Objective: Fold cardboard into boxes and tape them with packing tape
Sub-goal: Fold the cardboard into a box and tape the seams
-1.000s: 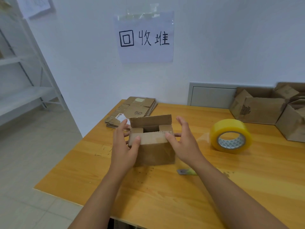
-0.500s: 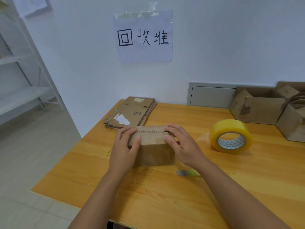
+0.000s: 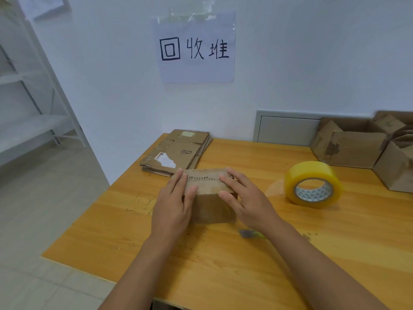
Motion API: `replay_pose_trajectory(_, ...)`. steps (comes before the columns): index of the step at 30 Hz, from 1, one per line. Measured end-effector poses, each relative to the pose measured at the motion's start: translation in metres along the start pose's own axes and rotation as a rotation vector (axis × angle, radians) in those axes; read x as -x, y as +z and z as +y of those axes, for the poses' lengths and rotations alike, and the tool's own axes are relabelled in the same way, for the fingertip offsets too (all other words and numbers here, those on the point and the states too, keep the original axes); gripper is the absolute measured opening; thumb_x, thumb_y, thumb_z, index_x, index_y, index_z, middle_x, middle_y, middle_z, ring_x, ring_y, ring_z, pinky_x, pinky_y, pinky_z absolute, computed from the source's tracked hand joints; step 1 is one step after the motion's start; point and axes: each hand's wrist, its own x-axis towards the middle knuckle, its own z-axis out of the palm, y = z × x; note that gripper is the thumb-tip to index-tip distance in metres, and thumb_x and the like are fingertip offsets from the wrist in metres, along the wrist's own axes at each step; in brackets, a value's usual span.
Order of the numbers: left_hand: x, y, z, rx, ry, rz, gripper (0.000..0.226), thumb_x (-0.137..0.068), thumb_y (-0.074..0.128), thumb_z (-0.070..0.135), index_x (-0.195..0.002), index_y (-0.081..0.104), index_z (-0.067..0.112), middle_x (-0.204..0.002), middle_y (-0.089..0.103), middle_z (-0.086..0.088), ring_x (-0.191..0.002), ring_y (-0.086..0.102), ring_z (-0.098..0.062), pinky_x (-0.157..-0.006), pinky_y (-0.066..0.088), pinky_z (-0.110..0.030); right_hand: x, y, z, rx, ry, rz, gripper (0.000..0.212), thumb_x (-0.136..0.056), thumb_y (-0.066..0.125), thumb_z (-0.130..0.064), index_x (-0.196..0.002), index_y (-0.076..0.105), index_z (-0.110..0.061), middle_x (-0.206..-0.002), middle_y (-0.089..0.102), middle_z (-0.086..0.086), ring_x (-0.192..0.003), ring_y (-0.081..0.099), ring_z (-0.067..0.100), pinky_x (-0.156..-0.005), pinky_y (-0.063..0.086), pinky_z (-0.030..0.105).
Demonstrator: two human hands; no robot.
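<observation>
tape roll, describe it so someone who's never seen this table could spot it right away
Start at the wooden table against the white wall, and look to the right of the small cardboard box that both hands press on. There the tape roll stands alone, in front of the open boxes at the far right. It is the only round, glossy yellow thing among flat brown cardboard.

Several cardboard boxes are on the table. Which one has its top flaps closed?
The small box under both hands, at the table's middle. Its flaps lie flat, while the boxes at the right stand open and the stack behind is unfolded.
</observation>
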Motion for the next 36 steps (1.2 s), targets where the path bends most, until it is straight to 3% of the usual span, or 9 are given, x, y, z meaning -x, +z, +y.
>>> replay_pose_trajectory(4, -0.001, 0.001, 0.003, -0.148, 0.012, -0.041, 0.081, -0.088, 0.018, 0.077, -0.145, 0.049, 0.029, -0.156, 0.037, 0.008, -0.136, 0.038, -0.019, -0.1, 0.04, -0.034, 0.001, 0.004, -0.006, 0.048, -0.004, 0.027, 0.07, -0.093, 0.031, -0.069, -0.148, 0.044, -0.027, -0.16, 0.026, -0.011, -0.142, 0.03, 0.009, -0.106, 0.033, 0.025)
replay_pose_trajectory(8, -0.003, -0.002, 0.005, -0.433, 0.228, 0.018, 0.073, -0.093, 0.03, 0.073, -0.134, 0.061, 0.021, -0.146, 0.053, -0.007, -0.139, 0.039, -0.036, -0.109, 0.032, -0.048, 0.002, 0.0, -0.012, 0.061, 0.015, 0.002, 0.07, -0.09, 0.031, -0.063, -0.15, 0.04, -0.029, -0.162, 0.021, -0.013, -0.143, 0.028, 0.007, -0.106, 0.033, 0.024)
replay_pose_trajectory(12, -0.006, 0.0, 0.005, -0.424, 0.275, -0.089, 0.077, -0.09, 0.028, 0.078, -0.138, 0.057, 0.025, -0.142, 0.056, -0.007, -0.135, 0.046, -0.032, -0.099, 0.049, -0.048, -0.001, -0.02, -0.008, 0.033, 0.037, -0.096, 0.073, -0.088, 0.028, -0.067, -0.152, 0.036, -0.031, -0.162, 0.023, -0.013, -0.146, 0.025, 0.008, -0.117, 0.03, 0.037)
replay_pose_trajectory(14, -0.007, -0.002, 0.006, -0.421, 0.232, -0.132, 0.081, -0.084, 0.033, 0.083, -0.142, 0.051, 0.03, -0.149, 0.048, -0.002, -0.14, 0.038, -0.029, -0.091, 0.054, -0.045, -0.005, -0.041, 0.005, 0.058, 0.075, -0.015, 0.068, -0.094, 0.03, -0.063, -0.151, 0.037, -0.028, -0.16, 0.029, -0.007, -0.147, 0.024, 0.011, -0.12, 0.024, 0.038)
replay_pose_trajectory(17, -0.006, -0.005, 0.012, -0.397, 0.153, -0.187, 0.087, -0.076, 0.033, 0.081, -0.148, 0.043, 0.033, -0.156, 0.036, 0.003, -0.147, 0.023, -0.023, -0.094, 0.053, -0.043, -0.013, -0.079, 0.033, 0.454, 0.124, 0.125, 0.058, -0.101, 0.038, -0.055, -0.147, 0.044, -0.021, -0.156, 0.038, 0.004, -0.149, 0.02, 0.025, -0.12, 0.015, 0.041)
replay_pose_trajectory(20, -0.006, -0.003, 0.019, -0.414, 0.128, -0.161, 0.085, -0.076, 0.033, 0.077, -0.147, 0.045, 0.031, -0.155, 0.038, 0.001, -0.146, 0.025, -0.025, -0.096, 0.051, -0.044, -0.016, -0.111, 0.05, 0.83, 0.348, -0.052, 0.058, -0.099, 0.036, -0.059, -0.144, 0.044, -0.025, -0.156, 0.036, 0.005, -0.151, 0.011, 0.032, -0.121, 0.002, 0.05)
replay_pose_trajectory(25, -0.005, 0.006, 0.024, -0.467, 0.097, -0.152, 0.074, -0.083, 0.053, 0.07, -0.146, 0.047, 0.031, -0.153, 0.04, 0.0, -0.145, 0.027, -0.027, -0.09, 0.054, -0.044, -0.019, -0.132, 0.056, 0.838, 0.507, -0.193, 0.07, -0.089, 0.047, -0.072, -0.138, 0.049, -0.022, -0.142, 0.049, 0.008, -0.131, 0.043, 0.03, -0.105, 0.039, 0.046)
replay_pose_trajectory(29, -0.005, 0.013, 0.027, -0.467, 0.106, -0.104, 0.068, -0.082, 0.062, 0.065, -0.139, 0.055, 0.028, -0.147, 0.048, -0.002, -0.14, 0.034, -0.03, -0.081, 0.057, -0.044, -0.019, -0.133, 0.057, 0.807, 0.515, -0.213, 0.083, -0.078, 0.054, -0.08, -0.137, 0.046, -0.022, -0.142, 0.047, 0.007, -0.132, 0.04, 0.032, -0.102, 0.038, 0.049)
replay_pose_trajectory(36, -0.004, 0.018, 0.03, -0.465, 0.131, -0.061, 0.066, -0.082, 0.066, 0.061, -0.136, 0.058, 0.024, -0.143, 0.051, -0.005, -0.137, 0.037, -0.034, -0.079, 0.057, -0.045, -0.003, -0.145, 0.068, 0.606, 0.523, -0.085, 0.065, -0.081, 0.061, -0.068, -0.128, 0.05, -0.025, -0.129, 0.055, 0.003, -0.121, 0.046, 0.029, -0.092, 0.045, 0.046)
